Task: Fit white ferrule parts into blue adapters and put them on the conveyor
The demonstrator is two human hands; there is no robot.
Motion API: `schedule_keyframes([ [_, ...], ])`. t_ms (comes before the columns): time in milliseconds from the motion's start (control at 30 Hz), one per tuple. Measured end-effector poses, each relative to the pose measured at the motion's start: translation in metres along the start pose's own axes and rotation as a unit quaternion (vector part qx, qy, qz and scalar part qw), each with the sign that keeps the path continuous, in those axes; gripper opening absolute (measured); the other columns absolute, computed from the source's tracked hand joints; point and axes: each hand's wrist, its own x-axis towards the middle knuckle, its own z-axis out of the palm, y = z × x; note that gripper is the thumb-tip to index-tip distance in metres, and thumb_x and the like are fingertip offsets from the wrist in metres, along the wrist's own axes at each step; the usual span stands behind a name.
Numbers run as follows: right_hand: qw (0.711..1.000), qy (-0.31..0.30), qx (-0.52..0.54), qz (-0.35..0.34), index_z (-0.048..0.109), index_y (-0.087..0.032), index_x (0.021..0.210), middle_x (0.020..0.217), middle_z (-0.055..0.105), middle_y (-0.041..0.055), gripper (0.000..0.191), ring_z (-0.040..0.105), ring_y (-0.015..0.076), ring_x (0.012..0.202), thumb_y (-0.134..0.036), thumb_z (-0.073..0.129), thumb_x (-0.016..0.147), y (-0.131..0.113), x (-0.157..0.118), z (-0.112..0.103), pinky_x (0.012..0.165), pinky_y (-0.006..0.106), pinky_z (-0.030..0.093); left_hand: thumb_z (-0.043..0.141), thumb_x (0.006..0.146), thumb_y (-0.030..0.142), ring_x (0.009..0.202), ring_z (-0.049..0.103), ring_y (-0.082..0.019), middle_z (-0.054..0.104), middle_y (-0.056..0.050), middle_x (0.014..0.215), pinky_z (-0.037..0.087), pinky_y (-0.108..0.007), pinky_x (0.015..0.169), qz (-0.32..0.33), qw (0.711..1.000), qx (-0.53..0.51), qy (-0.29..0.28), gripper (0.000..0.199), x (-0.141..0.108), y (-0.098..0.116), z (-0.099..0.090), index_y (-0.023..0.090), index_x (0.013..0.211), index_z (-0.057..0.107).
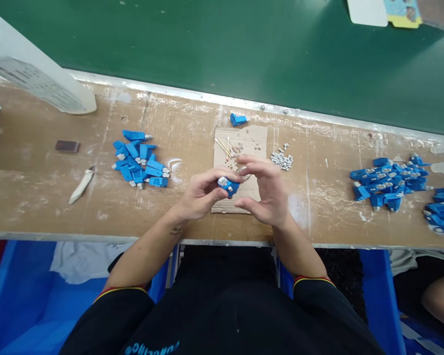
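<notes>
Between the thumb and fingers of my left hand (202, 192) is a blue plastic part (229, 187) with small whitish pieces on it. My right hand (264, 190) is just to its right, thumb and fingers spread apart, with nothing visible between them. Both hands are over a piece of cardboard (222, 202). On the cardboard lie several matchstick-like sticks (225, 147), partly beside a small smeared patch. A heap of small grey pieces (281, 159) lies right of the cardboard. A single blue part (238, 119) rests at its far edge.
A pile of blue parts (138, 160) lies to the left, larger piles (388, 182) to the right. Further left are a white-wrapped blade tool (82, 185), a dark brown block (67, 146) and a large translucent bottle (48, 74). Blue bins (29, 296) stand below the table's front edge.
</notes>
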Motion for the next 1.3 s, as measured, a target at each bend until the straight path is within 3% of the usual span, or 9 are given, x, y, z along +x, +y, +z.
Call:
schedule_keyframes([
  [233, 0.995, -0.056, -0.071, -0.045, 0.070, -0.032, 0.131, 0.133, 0.079, 0.0078, 0.038, 0.070, 0.0296, 0.134, -0.044, 0.077, 0.097, -0.005, 0.000, -0.003, 0.110, 0.056, 0.062, 0.083, 0.092, 0.039, 0.063, 0.057, -0.009, 0.061, 0.002, 0.077, 0.051, -0.018, 0.060, -0.007, 0.995, -0.091, -0.042, 0.031, -0.004, 0.004, 0.001, 0.022, 0.093, 0.057],
  [400, 0.992, -0.042, -0.111, -0.048, 0.074, -0.030, 0.123, 0.127, 0.082, 0.0062, 0.027, 0.073, 0.0290, 0.129, -0.040, 0.075, 0.099, -0.011, 0.001, -0.001, 0.104, 0.054, 0.066, 0.086, 0.087, 0.044, 0.073, 0.064, -0.014, 0.059, 0.000, 0.080, 0.062, -0.029, 0.074, -0.025, 0.995, -0.094, -0.010, 0.032, -0.004, 0.004, 0.001, 0.022, 0.089, 0.062],
  [500, 0.992, -0.037, -0.108, -0.061, 0.071, -0.027, 0.127, 0.126, 0.082, 0.0084, 0.036, 0.075, 0.0287, 0.127, -0.048, 0.075, 0.098, -0.013, 0.003, -0.001, 0.104, 0.052, 0.067, 0.088, 0.083, 0.045, 0.083, 0.070, -0.018, 0.060, -0.001, 0.083, 0.062, -0.029, 0.074, -0.024, 0.995, -0.095, -0.001, 0.036, -0.005, 0.000, 0.000, 0.022, 0.086, 0.060],
  [733, 0.993, -0.042, -0.095, -0.050, 0.072, -0.029, 0.127, 0.122, 0.084, 0.0068, 0.032, 0.075, 0.0275, 0.128, -0.037, 0.078, 0.097, -0.011, 0.002, 0.001, 0.105, 0.049, 0.065, 0.088, 0.082, 0.050, 0.067, 0.059, -0.010, 0.060, 0.001, 0.088, 0.054, -0.021, 0.063, -0.042, 0.995, -0.090, 0.014, 0.048, -0.006, -0.008, 0.003, 0.023, 0.089, 0.049],
  [867, 0.991, -0.035, -0.117, -0.051, 0.072, -0.026, 0.123, 0.109, 0.086, 0.0057, 0.024, 0.082, 0.0243, 0.107, -0.035, 0.073, 0.101, -0.015, 0.006, -0.004, 0.090, 0.039, 0.067, 0.082, 0.089, 0.051, 0.087, 0.070, -0.015, 0.069, -0.006, 0.111, 0.058, -0.028, 0.077, 0.010, 1.000, 0.004, 0.012, 0.041, -0.004, -0.006, -0.003, 0.023, 0.094, 0.052],
  [967, 0.988, 0.016, -0.147, -0.036, 0.074, -0.026, 0.121, 0.102, 0.085, 0.0043, 0.024, 0.082, 0.0218, 0.092, -0.034, 0.076, 0.099, -0.021, 0.006, -0.031, 0.082, 0.036, 0.068, 0.081, 0.092, 0.040, 0.108, 0.073, -0.022, 0.068, -0.011, 0.129, 0.059, -0.038, 0.094, 0.061, 0.973, 0.208, 0.079, 0.028, -0.009, 0.014, -0.032, 0.024, 0.102, 0.061],
  [1067, 0.967, 0.065, -0.244, 0.008, 0.077, -0.028, 0.117, 0.096, 0.084, 0.0033, 0.022, 0.080, 0.0217, 0.081, -0.036, 0.077, 0.096, -0.022, -0.011, -0.085, 0.072, 0.035, 0.066, 0.078, 0.093, 0.031, 0.117, 0.069, -0.029, 0.072, -0.009, 0.122, 0.053, -0.049, 0.107, 0.065, 0.883, 0.441, 0.144, 0.015, -0.026, 0.045, -0.077, 0.025, 0.103, 0.067],
  [1167, 0.908, 0.087, -0.398, 0.097, 0.079, -0.031, 0.109, 0.088, 0.082, 0.0038, 0.019, 0.077, 0.0235, 0.073, -0.043, 0.076, 0.095, -0.010, -0.047, -0.151, 0.065, 0.037, 0.060, 0.077, 0.091, 0.033, 0.112, 0.069, -0.033, 0.074, -0.007, 0.116, 0.052, -0.054, 0.104, 0.049, 0.796, 0.595, 0.097, 0.011, -0.050, 0.062, -0.113, 0.027, 0.099, 0.071],
  [1300, 0.864, 0.071, -0.460, 0.192, 0.077, -0.038, 0.095, 0.079, 0.079, 0.0059, 0.024, 0.072, 0.0252, 0.067, -0.060, 0.077, 0.087, 0.020, -0.100, -0.215, 0.061, 0.039, 0.055, 0.072, 0.093, 0.038, 0.125, 0.065, -0.041, 0.074, -0.012, 0.128, 0.047, -0.057, 0.101, 0.019, 0.739, 0.673, -0.028, 0.021, -0.073, 0.050, -0.131, 0.029, 0.111, 0.075],
])
